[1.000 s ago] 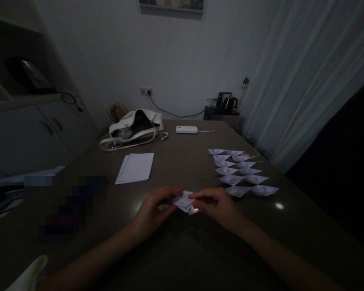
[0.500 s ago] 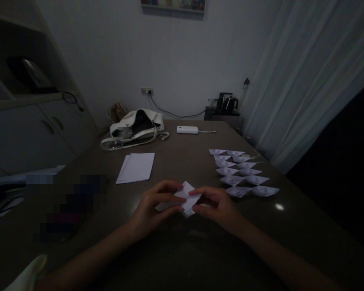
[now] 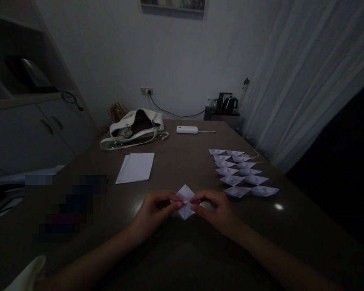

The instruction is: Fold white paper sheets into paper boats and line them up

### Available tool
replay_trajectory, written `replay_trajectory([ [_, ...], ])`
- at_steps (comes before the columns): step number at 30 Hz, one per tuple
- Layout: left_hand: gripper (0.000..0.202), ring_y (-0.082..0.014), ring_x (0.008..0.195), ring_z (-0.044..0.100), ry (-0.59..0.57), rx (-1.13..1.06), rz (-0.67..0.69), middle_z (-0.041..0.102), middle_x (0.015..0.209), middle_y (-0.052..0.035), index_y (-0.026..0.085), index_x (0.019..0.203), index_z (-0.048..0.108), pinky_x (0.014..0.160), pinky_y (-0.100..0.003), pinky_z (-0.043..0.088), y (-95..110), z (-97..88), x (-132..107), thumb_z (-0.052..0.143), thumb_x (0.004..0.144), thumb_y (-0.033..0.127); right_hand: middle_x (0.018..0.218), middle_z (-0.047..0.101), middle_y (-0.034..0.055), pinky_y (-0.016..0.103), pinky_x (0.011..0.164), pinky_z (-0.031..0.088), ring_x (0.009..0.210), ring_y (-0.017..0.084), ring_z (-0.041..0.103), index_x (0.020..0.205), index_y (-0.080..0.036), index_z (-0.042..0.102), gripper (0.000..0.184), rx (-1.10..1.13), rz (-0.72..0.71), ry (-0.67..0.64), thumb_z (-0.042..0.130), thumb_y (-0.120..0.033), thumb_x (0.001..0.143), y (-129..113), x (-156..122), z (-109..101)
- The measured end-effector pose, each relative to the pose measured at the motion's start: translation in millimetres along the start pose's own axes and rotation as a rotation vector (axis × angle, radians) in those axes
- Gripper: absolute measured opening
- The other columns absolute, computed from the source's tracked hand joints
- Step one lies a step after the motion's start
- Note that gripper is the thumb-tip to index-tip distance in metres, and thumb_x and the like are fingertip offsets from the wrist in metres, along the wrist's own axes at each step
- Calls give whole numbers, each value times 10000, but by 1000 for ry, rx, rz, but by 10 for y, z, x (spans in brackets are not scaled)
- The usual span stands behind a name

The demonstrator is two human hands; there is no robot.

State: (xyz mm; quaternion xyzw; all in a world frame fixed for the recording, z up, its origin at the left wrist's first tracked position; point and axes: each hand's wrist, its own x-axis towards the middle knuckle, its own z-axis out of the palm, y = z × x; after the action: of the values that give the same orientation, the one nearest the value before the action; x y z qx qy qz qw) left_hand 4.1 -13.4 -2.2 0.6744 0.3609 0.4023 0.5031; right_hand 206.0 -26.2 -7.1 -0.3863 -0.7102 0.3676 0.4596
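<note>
A small piece of folded white paper (image 3: 185, 212), diamond-shaped with a crease down its middle, is held between both hands above the near part of the table. My left hand (image 3: 157, 208) pinches its left side near the centre with thumb and fingers. On the opposite side, my right hand (image 3: 214, 206) pinches it the same way, the fingertips of both hands close together. To the right of my right hand stand several folded paper boats (image 3: 236, 191) in two columns. A stack of white paper sheets (image 3: 136, 167) lies beyond my left hand.
A white handbag (image 3: 136, 127) lies open at the back left of the brown table (image 3: 182, 157). Near the far edge is a white power bank (image 3: 187, 129) with a short cable. A kettle (image 3: 229, 104) stands behind, by the curtain (image 3: 279, 81).
The folded paper has turned and opened into a flatter diamond with its centre crease facing me. Both hands have shifted their grip to pinch near its middle.
</note>
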Motion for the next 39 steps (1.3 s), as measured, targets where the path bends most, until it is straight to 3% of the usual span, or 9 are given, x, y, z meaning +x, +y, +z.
replay_trajectory([
  [6,353,-199,902,660,-39,-102,-70,710,1005,-83,138,1045,645,789,-298,529,37,-39,25,729,712,222,705,671,13,243,614,464,652,140,619,739,-184,648,143,-91,-49,37,609,-275,843,-4,-23,-2],
  [11,347,-206,848,680,-42,-37,-104,731,972,-91,127,1011,692,781,-317,541,38,-96,45,750,688,242,680,634,-1,229,586,446,625,129,592,756,-187,621,156,-155,-74,25,562,-273,872,-31,-45,-7],
  [16,285,-208,824,688,21,-44,-133,743,923,-89,121,971,707,735,-306,557,26,-61,35,703,733,279,848,673,27,247,654,473,719,144,627,951,-202,612,148,-195,-183,-25,625,-294,836,-29,-41,-43],
  [19,243,-201,814,692,17,-52,-109,743,904,-73,131,935,702,730,-291,557,21,-59,35,688,749,287,811,683,26,248,651,474,695,144,632,877,-197,630,115,-237,-200,-6,657,-292,817,-3,-22,-62],
  [22,214,-197,814,687,-22,146,-41,735,902,-68,143,938,694,731,-277,539,8,-89,38,657,790,293,725,679,16,240,632,462,657,137,627,770,-182,640,117,-259,-172,12,630,-273,843,48,-8,-63],
  [26,185,-166,731,643,-179,516,70,699,834,-46,160,916,678,664,-237,488,-24,-143,42,621,834,316,685,660,2,233,567,423,614,133,595,772,-182,669,141,-337,-55,-111,619,-289,850,147,-1,-51],
  [30,172,-175,792,596,-297,752,161,638,876,-51,172,941,648,696,-253,461,-61,-165,33,553,887,305,809,678,21,290,728,438,788,165,613,739,-196,706,58,-397,-23,-171,726,-247,759,221,14,-33],
  [34,122,-199,894,574,-307,831,179,578,1033,-80,180,942,653,768,-295,461,-101,-176,36,596,860,250,889,656,49,282,719,442,852,178,596,724,-188,727,58,-477,-13,-179,775,-172,695,210,18,-15],
  [39,87,-182,830,585,-335,787,90,596,902,-49,165,864,653,713,-262,453,-112,-211,61,630,839,245,793,701,41,275,716,450,779,168,605,816,-168,724,81,-517,-160,-282,690,-107,773,179,-3,-19],
])
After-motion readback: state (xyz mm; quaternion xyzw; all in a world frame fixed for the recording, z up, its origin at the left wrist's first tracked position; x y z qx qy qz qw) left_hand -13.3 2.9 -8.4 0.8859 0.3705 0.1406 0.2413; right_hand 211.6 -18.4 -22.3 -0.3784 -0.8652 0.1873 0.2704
